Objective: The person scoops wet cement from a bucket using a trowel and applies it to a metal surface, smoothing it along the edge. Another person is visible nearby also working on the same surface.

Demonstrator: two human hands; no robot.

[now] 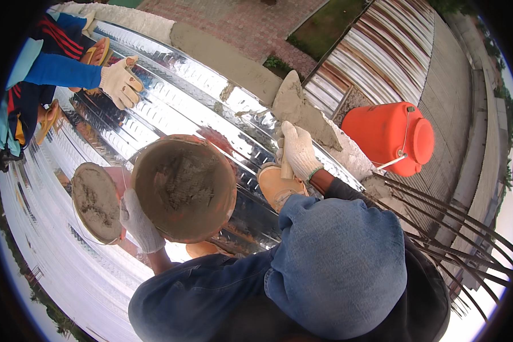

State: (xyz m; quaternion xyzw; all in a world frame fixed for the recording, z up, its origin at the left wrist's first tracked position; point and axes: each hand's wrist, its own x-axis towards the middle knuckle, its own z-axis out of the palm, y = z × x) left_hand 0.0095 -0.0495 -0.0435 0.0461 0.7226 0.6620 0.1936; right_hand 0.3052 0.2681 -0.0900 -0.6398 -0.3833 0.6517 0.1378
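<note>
My left hand [141, 223], in a white knit glove, is closed on the near left rim of a round bucket [229, 191] with grey wet mortar [185, 181] inside. In its white glove, my right hand [299, 151] grips a wooden-handled tool [286, 170] beside the wall top. The tool's working end cannot be made out. Just beyond that hand, a thick heap of mortar [305, 114] lies along the wall edge. Left of the bucket stands a smaller pail [119, 178] filled with mortar, partly behind my left hand.
Shiny corrugated metal sheets [51, 228] slope beneath me. At the left, a co-worker's gloved hand [121, 84] reaches out from a blue sleeve. An orange lidded jug [376, 132] stands beyond the wall. Several steel bars [450, 214] jut out at the right. Paving [239, 28] lies far below.
</note>
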